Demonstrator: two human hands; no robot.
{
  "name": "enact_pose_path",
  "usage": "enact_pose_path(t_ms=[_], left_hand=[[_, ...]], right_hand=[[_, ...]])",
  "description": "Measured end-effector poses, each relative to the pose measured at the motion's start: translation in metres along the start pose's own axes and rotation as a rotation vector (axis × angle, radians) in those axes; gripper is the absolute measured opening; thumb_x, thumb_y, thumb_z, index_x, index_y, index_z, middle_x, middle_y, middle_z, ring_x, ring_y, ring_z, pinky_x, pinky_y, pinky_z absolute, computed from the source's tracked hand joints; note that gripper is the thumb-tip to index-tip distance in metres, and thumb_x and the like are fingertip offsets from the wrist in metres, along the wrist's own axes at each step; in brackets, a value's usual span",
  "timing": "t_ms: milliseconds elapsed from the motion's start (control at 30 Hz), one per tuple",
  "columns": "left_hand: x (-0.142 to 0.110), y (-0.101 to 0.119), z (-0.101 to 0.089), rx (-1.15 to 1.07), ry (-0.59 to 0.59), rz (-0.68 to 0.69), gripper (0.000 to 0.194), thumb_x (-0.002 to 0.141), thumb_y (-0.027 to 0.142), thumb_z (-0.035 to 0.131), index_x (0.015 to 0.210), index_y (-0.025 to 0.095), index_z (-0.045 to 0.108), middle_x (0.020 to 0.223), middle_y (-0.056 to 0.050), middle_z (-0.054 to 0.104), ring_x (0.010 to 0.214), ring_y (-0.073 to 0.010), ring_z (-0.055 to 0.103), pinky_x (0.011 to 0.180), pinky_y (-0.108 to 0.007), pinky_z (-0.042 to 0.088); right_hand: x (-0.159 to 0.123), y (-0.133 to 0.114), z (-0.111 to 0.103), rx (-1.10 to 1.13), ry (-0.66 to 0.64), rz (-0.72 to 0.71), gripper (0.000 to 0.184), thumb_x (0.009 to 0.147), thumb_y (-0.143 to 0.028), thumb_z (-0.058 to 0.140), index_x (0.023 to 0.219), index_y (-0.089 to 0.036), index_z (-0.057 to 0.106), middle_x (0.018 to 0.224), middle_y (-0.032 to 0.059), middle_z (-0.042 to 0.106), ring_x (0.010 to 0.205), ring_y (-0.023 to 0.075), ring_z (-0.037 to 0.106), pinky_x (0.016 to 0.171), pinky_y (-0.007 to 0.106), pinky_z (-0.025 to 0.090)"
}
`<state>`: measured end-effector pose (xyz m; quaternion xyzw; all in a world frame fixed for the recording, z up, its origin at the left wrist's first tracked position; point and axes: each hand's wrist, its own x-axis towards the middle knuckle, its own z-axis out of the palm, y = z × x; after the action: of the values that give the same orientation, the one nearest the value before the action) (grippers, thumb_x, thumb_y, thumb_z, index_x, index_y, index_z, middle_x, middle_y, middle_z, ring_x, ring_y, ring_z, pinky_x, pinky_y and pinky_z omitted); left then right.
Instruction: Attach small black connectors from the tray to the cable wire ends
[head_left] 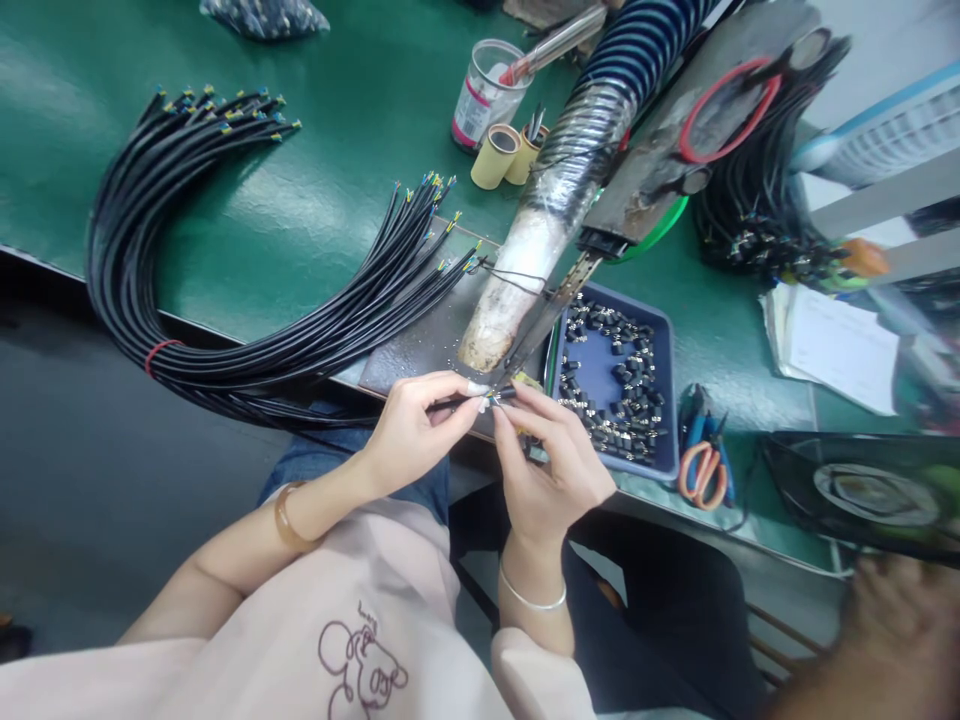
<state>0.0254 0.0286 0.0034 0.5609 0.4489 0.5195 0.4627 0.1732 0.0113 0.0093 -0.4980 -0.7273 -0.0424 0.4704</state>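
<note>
My left hand (420, 425) is closed on the end of a black cable (442, 406), pinched between thumb and forefinger, with thin coloured wires at its tip. My right hand (551, 455) meets it from the other side, its thumb and fingertips pinching a small black part (508, 393) against those wires. Just above the fingertips ends the narrow tip of a mounted dark metal tool (536, 335). A bundle of black cables (247, 365), tied with a red band, curves away to the left. Beside my right hand sits a blue tray (670, 400) with many small black pinned parts.
A ribbed hose (585, 130) with a whitish nozzle hangs over the work spot. Orange-handled pliers (703, 475) lie right of the tray. Farther back stand a clear cup (489, 95) and a small yellowish pot (495, 157). Another person's arm (885, 640) is at the lower right.
</note>
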Motion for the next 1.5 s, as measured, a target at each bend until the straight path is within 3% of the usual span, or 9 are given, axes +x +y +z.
enact_pose_path(t_ms=[433, 667, 767, 867, 1033, 1167, 1267, 1400, 1500], left_hand=[[-0.004, -0.001, -0.003, -0.076, -0.057, -0.118, 0.014, 0.087, 0.023, 0.065, 0.082, 0.013, 0.072, 0.079, -0.006, 0.075, 0.069, -0.0150, 0.067, 0.061, -0.022, 0.055], [-0.003, 0.000, -0.004, -0.133, -0.093, -0.170, 0.012, 0.084, 0.023, 0.067, 0.082, 0.012, 0.073, 0.077, -0.006, 0.076, 0.068, -0.0150, 0.068, 0.064, -0.023, 0.058], [-0.003, 0.001, -0.006, -0.147, -0.134, -0.185, 0.012, 0.084, 0.022, 0.067, 0.081, 0.012, 0.073, 0.075, -0.005, 0.076, 0.066, -0.0138, 0.067, 0.066, -0.023, 0.058], [-0.004, 0.004, -0.010, -0.060, -0.176, -0.115, 0.014, 0.086, 0.019, 0.067, 0.074, 0.013, 0.071, 0.070, -0.003, 0.072, 0.061, -0.0112, 0.062, 0.059, -0.020, 0.053], [-0.007, 0.007, -0.016, 0.190, -0.209, 0.234, 0.015, 0.093, 0.018, 0.064, 0.082, 0.015, 0.073, 0.067, -0.002, 0.068, 0.057, -0.0113, 0.057, 0.058, -0.023, 0.049], [-0.012, 0.005, -0.015, 0.221, -0.159, 0.426, 0.013, 0.095, 0.019, 0.063, 0.088, 0.017, 0.072, 0.077, -0.006, 0.076, 0.069, -0.0159, 0.067, 0.072, -0.028, 0.056], [-0.016, 0.010, -0.013, 0.104, -0.132, 0.259, 0.014, 0.095, 0.018, 0.059, 0.084, 0.017, 0.068, 0.074, -0.004, 0.074, 0.063, -0.0132, 0.066, 0.064, -0.025, 0.055], [-0.016, 0.018, -0.017, -0.251, -0.259, -0.226, 0.018, 0.095, 0.027, 0.059, 0.079, 0.017, 0.059, 0.057, 0.004, 0.059, 0.040, -0.0058, 0.047, 0.042, -0.018, 0.040], [-0.011, 0.016, -0.022, -0.375, -0.344, -0.335, 0.019, 0.089, 0.033, 0.067, 0.082, 0.015, 0.062, 0.059, 0.003, 0.060, 0.041, -0.0059, 0.047, 0.042, -0.018, 0.039]], right_hand=[[-0.003, 0.002, -0.004, 0.001, -0.058, -0.072, 0.014, 0.087, -0.011, 0.071, 0.088, -0.023, 0.064, 0.100, 0.0062, 0.081, 0.087, 0.0181, 0.080, 0.075, 0.028, 0.067], [-0.004, 0.002, -0.005, 0.027, -0.063, -0.035, 0.016, 0.086, -0.009, 0.073, 0.090, -0.023, 0.066, 0.096, 0.0031, 0.081, 0.088, 0.0185, 0.080, 0.078, 0.028, 0.064], [-0.008, 0.003, -0.008, 0.097, 0.013, 0.063, 0.013, 0.089, -0.011, 0.070, 0.094, -0.022, 0.066, 0.094, 0.0019, 0.081, 0.080, 0.0170, 0.080, 0.068, 0.025, 0.062], [-0.007, 0.003, -0.016, 0.076, 0.139, 0.217, 0.006, 0.095, -0.018, 0.065, 0.099, -0.021, 0.068, 0.073, -0.0034, 0.075, 0.051, 0.0102, 0.068, 0.047, 0.019, 0.049], [0.012, -0.003, -0.031, 0.109, -0.310, 0.339, 0.034, 0.098, -0.038, 0.060, 0.070, -0.019, 0.066, 0.049, -0.0061, 0.055, 0.039, 0.0070, 0.048, 0.042, 0.020, 0.036], [0.016, -0.007, -0.030, 0.339, -0.371, 0.431, 0.046, 0.101, -0.045, 0.053, 0.062, -0.020, 0.056, 0.050, -0.0050, 0.054, 0.043, 0.0077, 0.048, 0.044, 0.020, 0.038], [0.007, -0.010, -0.022, 0.388, -0.292, 0.426, 0.038, 0.101, -0.045, 0.054, 0.074, -0.020, 0.062, 0.054, -0.0055, 0.056, 0.044, 0.0083, 0.050, 0.044, 0.020, 0.039], [-0.009, -0.011, -0.008, 0.281, -0.112, 0.265, 0.027, 0.100, -0.038, 0.058, 0.082, -0.021, 0.068, 0.063, -0.0040, 0.064, 0.049, 0.0090, 0.058, 0.049, 0.020, 0.044], [-0.014, -0.008, -0.004, 0.267, -0.076, 0.250, 0.017, 0.098, -0.032, 0.063, 0.087, -0.022, 0.071, 0.067, -0.0038, 0.069, 0.050, 0.0089, 0.062, 0.049, 0.019, 0.046]])
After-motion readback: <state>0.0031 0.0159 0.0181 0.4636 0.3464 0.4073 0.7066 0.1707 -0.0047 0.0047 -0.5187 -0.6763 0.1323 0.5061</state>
